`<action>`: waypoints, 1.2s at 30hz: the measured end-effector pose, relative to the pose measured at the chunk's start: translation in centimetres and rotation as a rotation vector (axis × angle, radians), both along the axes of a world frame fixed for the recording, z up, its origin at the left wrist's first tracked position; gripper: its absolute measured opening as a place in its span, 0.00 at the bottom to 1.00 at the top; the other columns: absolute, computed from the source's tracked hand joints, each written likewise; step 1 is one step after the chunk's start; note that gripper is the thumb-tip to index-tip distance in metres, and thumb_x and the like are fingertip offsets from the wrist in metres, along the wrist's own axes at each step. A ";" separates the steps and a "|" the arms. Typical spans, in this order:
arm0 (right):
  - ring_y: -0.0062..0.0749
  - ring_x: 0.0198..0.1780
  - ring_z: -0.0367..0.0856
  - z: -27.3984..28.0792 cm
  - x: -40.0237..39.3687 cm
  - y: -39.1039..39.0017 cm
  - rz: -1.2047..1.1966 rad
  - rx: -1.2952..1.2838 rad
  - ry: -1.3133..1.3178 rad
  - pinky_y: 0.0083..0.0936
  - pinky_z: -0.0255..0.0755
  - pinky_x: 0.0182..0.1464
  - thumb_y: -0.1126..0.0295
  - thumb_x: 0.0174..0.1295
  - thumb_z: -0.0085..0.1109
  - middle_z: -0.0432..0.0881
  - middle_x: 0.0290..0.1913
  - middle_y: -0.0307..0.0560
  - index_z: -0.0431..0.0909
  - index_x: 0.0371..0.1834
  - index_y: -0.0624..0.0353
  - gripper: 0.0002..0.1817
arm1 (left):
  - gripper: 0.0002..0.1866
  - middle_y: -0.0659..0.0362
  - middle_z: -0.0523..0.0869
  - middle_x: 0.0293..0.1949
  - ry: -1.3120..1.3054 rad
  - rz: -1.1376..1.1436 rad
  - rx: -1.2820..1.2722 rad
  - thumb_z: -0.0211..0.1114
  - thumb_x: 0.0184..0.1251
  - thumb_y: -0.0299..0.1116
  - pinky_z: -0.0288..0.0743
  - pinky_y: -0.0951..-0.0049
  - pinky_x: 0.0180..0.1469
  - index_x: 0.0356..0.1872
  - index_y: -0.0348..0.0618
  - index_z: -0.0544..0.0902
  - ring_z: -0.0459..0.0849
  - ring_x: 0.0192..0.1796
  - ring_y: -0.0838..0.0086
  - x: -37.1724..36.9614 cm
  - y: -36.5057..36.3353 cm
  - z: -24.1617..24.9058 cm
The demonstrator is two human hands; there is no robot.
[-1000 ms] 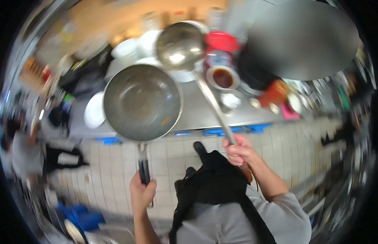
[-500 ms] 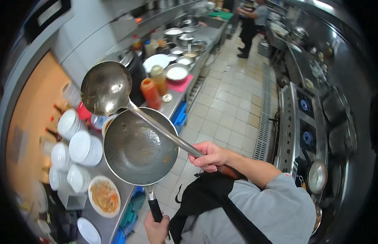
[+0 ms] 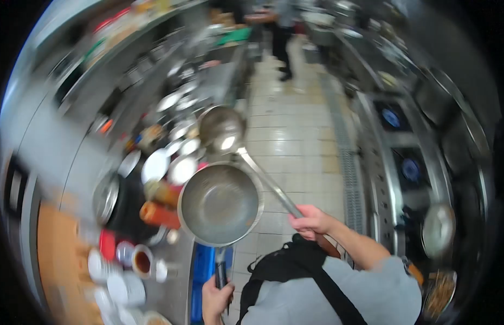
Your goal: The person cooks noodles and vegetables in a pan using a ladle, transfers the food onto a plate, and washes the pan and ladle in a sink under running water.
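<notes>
My left hand (image 3: 217,299) is closed round the black handle of a dark wok pan (image 3: 220,203), whose inside faces up and looks bare but for small marks. My right hand (image 3: 312,222) grips the handle of a large steel ladle (image 3: 221,129). The ladle's bowl is beyond the pan's far rim, and its shaft runs diagonally to the right of the pan. Orange and yellowish squeeze bottles (image 3: 160,215) stand on the left counter beside the pan.
Stacked white bowls (image 3: 126,288) and a cup of brown sauce (image 3: 142,261) sit on the left counter. A stove (image 3: 402,208) with lit blue burners and a pan (image 3: 438,230) lines the right. Another person (image 3: 283,38) stands far down the tiled aisle.
The view has turned to the right and blurred. The pan and ladle, still held, have moved right and away from the counter, and the ladle has swung nearer to upright in the view.
</notes>
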State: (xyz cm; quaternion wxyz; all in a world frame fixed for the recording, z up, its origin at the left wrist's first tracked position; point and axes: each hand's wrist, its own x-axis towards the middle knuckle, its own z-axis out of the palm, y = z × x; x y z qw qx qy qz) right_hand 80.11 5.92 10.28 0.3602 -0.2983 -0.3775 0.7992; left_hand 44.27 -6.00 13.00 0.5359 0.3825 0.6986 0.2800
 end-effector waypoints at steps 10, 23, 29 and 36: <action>0.18 0.15 0.72 -4.9 15.3 8.0 -0.161 0.061 0.020 0.20 0.69 0.17 0.71 0.71 0.61 0.74 0.23 0.37 0.73 0.42 0.60 0.07 | 0.16 0.61 0.83 0.29 0.415 -0.296 0.072 0.63 0.69 0.40 0.71 0.71 0.34 0.48 0.38 0.85 0.77 0.30 0.76 7.2 12.2 -5.2; 0.18 0.14 0.70 -3.6 20.2 24.8 -0.409 -0.102 0.077 0.20 0.65 0.15 0.71 0.64 0.66 0.72 0.22 0.36 0.73 0.44 0.58 0.11 | 0.04 0.60 0.76 0.20 -0.227 -0.164 -0.126 0.58 0.60 0.24 0.69 0.73 0.19 0.36 0.39 0.77 0.74 0.16 0.76 14.3 41.8 -11.0; 0.18 0.14 0.69 -0.5 21.3 34.2 -0.597 -0.172 0.195 0.20 0.64 0.15 0.71 0.64 0.67 0.71 0.21 0.35 0.72 0.44 0.57 0.12 | 0.07 0.60 0.78 0.23 -0.211 -0.275 -0.184 0.56 0.61 0.25 0.69 0.72 0.18 0.41 0.39 0.77 0.74 0.17 0.75 17.4 57.3 -10.0; 0.18 0.14 0.70 2.7 25.0 35.8 -0.918 -0.194 0.075 0.18 0.63 0.16 0.70 0.61 0.70 0.73 0.19 0.35 0.73 0.38 0.58 0.12 | 0.05 0.61 0.76 0.21 -0.199 -0.486 -0.167 0.60 0.61 0.26 0.69 0.73 0.18 0.37 0.40 0.76 0.74 0.17 0.75 26.2 72.7 -10.0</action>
